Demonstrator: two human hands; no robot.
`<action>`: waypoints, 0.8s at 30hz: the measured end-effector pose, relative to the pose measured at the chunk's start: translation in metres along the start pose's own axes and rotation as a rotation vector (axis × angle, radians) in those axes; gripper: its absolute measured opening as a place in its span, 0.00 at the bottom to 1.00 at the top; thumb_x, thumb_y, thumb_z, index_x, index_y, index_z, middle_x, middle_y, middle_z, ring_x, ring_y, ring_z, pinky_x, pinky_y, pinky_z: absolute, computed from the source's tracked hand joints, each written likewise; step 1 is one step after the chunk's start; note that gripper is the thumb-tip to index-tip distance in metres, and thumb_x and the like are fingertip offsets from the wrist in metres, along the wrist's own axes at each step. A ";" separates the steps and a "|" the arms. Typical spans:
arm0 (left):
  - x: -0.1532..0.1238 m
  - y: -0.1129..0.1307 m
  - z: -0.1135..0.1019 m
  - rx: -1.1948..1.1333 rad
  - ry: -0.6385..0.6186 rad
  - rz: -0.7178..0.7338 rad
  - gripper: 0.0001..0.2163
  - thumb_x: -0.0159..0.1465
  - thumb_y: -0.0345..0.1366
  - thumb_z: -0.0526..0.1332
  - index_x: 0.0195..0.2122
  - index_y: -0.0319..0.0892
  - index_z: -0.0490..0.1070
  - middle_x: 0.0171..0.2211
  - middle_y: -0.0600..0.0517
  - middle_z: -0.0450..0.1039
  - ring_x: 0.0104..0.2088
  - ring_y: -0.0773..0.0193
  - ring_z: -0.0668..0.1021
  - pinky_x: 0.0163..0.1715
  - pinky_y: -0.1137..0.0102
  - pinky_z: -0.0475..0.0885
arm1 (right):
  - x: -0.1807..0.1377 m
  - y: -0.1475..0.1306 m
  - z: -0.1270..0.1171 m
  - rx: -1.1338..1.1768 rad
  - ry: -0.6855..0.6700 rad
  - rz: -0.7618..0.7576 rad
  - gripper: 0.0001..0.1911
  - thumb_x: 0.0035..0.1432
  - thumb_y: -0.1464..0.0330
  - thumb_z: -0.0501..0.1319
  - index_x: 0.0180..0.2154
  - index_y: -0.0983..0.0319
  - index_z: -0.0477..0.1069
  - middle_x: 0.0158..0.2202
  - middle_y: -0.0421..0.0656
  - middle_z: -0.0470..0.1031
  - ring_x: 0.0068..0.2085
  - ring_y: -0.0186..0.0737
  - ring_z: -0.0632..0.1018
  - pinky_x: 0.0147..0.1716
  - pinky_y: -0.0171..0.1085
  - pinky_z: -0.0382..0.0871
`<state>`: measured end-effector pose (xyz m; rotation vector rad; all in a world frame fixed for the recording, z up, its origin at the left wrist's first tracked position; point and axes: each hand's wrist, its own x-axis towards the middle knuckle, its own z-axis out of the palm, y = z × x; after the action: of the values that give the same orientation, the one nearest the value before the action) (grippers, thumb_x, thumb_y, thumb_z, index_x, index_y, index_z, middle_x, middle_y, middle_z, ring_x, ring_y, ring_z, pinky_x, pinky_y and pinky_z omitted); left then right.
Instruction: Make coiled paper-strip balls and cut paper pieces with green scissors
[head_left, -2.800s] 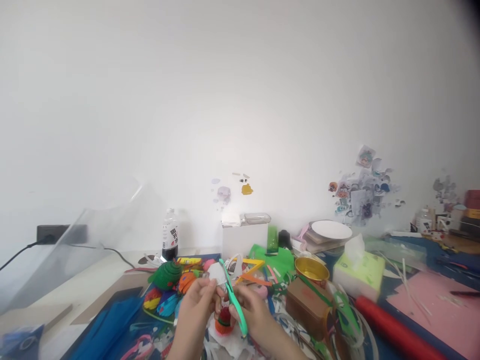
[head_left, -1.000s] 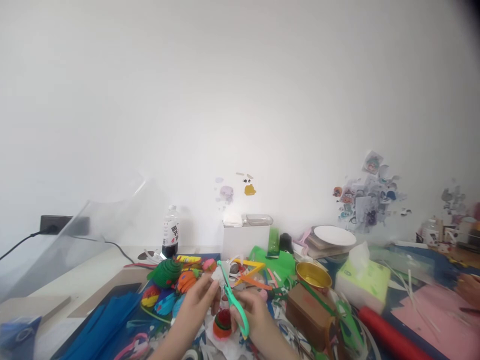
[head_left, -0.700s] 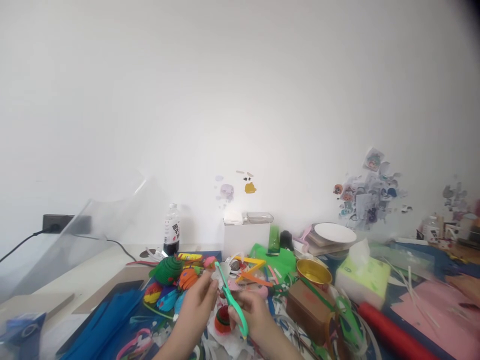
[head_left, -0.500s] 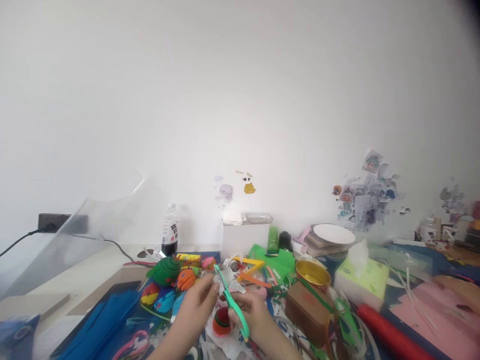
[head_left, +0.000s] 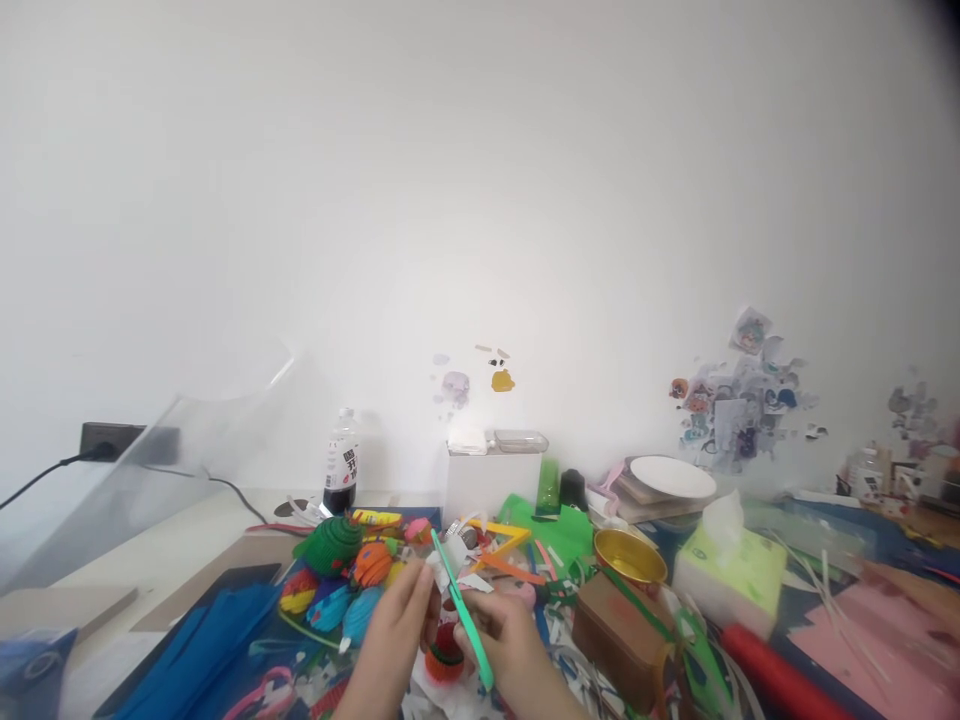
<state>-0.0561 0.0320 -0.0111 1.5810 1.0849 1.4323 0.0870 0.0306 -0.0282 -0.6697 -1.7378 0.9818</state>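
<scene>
Slim green scissors [head_left: 466, 620], seen nearly edge-on, slant across the gap between my hands with the blades pointing up and away. My right hand [head_left: 506, 635] has its fingers closed around them. On the other side, my left hand [head_left: 401, 625] is pinched with fingertips close to the blades; what it holds, if anything, is hidden. Just below and between the hands sits a small red and dark green ribbed ball [head_left: 444, 660], resting on white paper scraps. Several colourful ribbed balls, including a green one [head_left: 334, 543], lie left of my left hand.
A brown box [head_left: 619, 630], a golden bowl [head_left: 631, 556] and a tissue pack [head_left: 731, 570] stand to the right. Blue sheets [head_left: 195, 645] lie at the left. Farther back are a bottle [head_left: 343, 465] and a white box [head_left: 491, 485]. Scraps and strips litter the table.
The scissors have turned slightly and now show a thinner edge. My left hand has shifted a little to the right. The whole view has moved slightly.
</scene>
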 end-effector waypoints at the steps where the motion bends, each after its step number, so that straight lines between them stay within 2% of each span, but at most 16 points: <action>1: -0.001 0.000 0.000 0.017 0.017 -0.001 0.19 0.57 0.54 0.48 0.20 0.45 0.54 0.13 0.61 0.55 0.15 0.70 0.61 0.18 0.74 0.57 | 0.000 0.002 0.000 -0.001 -0.002 0.004 0.08 0.48 0.68 0.62 0.22 0.65 0.69 0.16 0.33 0.53 0.20 0.28 0.55 0.20 0.30 0.47; 4: -0.002 0.001 -0.001 0.111 0.002 0.022 0.18 0.56 0.55 0.49 0.20 0.45 0.54 0.14 0.62 0.51 0.16 0.69 0.57 0.17 0.74 0.54 | 0.001 0.005 0.001 0.063 -0.003 0.064 0.07 0.46 0.68 0.61 0.25 0.66 0.71 0.16 0.34 0.59 0.20 0.29 0.59 0.20 0.30 0.51; 8: 0.000 0.008 -0.005 0.195 -0.065 0.072 0.17 0.56 0.53 0.48 0.21 0.45 0.55 0.16 0.60 0.50 0.18 0.69 0.56 0.17 0.74 0.53 | 0.000 0.002 -0.001 0.097 -0.022 0.074 0.12 0.46 0.63 0.63 0.30 0.66 0.73 0.18 0.36 0.63 0.20 0.30 0.62 0.20 0.30 0.54; 12: 0.001 0.016 -0.009 0.150 -0.131 0.025 0.16 0.56 0.52 0.50 0.20 0.45 0.55 0.16 0.61 0.49 0.17 0.70 0.55 0.16 0.74 0.51 | -0.003 -0.005 -0.002 0.079 -0.039 0.030 0.13 0.50 0.61 0.61 0.24 0.65 0.69 0.18 0.36 0.61 0.21 0.30 0.61 0.20 0.31 0.52; 17: 0.001 0.015 -0.007 0.063 -0.168 -0.054 0.18 0.54 0.54 0.50 0.19 0.45 0.54 0.12 0.63 0.49 0.13 0.71 0.57 0.15 0.74 0.52 | -0.003 -0.011 0.000 -0.041 -0.011 -0.015 0.12 0.52 0.65 0.58 0.21 0.63 0.63 0.18 0.34 0.53 0.22 0.30 0.56 0.21 0.32 0.48; 20: -0.002 0.010 0.000 0.041 -0.151 -0.079 0.19 0.55 0.56 0.46 0.20 0.46 0.53 0.12 0.62 0.53 0.12 0.70 0.60 0.15 0.74 0.55 | -0.001 -0.014 0.001 -0.154 0.030 -0.044 0.09 0.50 0.69 0.58 0.20 0.63 0.63 0.19 0.34 0.52 0.23 0.31 0.55 0.22 0.32 0.47; 24: -0.005 0.009 0.003 0.124 -0.127 -0.027 0.16 0.56 0.52 0.48 0.21 0.46 0.54 0.11 0.63 0.50 0.13 0.70 0.58 0.15 0.74 0.54 | 0.001 -0.012 -0.001 -0.166 0.013 -0.036 0.04 0.48 0.71 0.58 0.23 0.63 0.67 0.19 0.34 0.54 0.23 0.31 0.55 0.22 0.32 0.47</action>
<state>-0.0519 0.0240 -0.0048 1.7131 1.1332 1.2496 0.0878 0.0255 -0.0173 -0.7460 -1.8273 0.8126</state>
